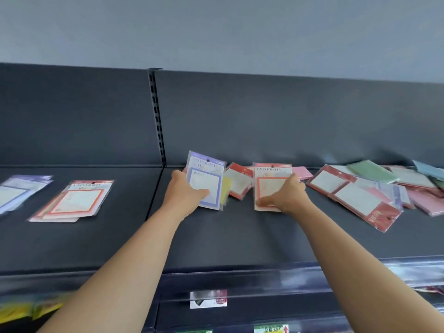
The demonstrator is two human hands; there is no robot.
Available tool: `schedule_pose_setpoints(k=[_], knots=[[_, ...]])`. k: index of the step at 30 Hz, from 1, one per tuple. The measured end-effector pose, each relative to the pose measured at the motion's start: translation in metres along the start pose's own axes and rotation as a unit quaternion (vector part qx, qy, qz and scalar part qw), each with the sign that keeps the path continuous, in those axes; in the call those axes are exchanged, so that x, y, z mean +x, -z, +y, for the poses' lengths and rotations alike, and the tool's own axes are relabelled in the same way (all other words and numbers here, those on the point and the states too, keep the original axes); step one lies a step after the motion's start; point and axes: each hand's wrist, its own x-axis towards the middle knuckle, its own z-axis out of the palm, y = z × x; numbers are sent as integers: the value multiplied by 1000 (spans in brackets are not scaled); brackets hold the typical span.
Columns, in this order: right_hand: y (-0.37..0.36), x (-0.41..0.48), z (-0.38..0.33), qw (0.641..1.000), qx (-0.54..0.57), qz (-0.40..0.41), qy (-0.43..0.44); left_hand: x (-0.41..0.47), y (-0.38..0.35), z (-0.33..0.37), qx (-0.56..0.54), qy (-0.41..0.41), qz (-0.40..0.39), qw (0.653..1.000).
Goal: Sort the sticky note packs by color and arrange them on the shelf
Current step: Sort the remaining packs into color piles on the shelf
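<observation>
The left hand (183, 192) grips a purple-bordered sticky note pack (207, 180). The right hand (287, 197) holds an orange-bordered pack (271, 182).

The shelf (216, 236) is matt dark grey and smooth, like painted metal; so is the slotted upright (157, 116) (plainly metal). Right of the upright, the purple pack (206, 181) and the orange pack (271, 186) have glossy clear plastic sleeves over matt paper, as does the heap (360, 193) further right. Below the upright, the rail (300, 277) is glossy clear plastic
</observation>
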Motion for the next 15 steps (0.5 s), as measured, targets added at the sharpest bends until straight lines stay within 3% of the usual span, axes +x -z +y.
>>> schedule_pose_setpoints(k=[3, 7, 15], knots=[[6, -3, -6, 990, 107, 41, 79, -3, 2, 0, -40, 0, -8, 999], [0, -18, -28, 968, 204, -7, 148, -11, 7, 3, -87, -3, -7, 996], [-45, -48, -89, 953, 220, -56, 199, -26, 74, -8, -107, -33, 94, 989]])
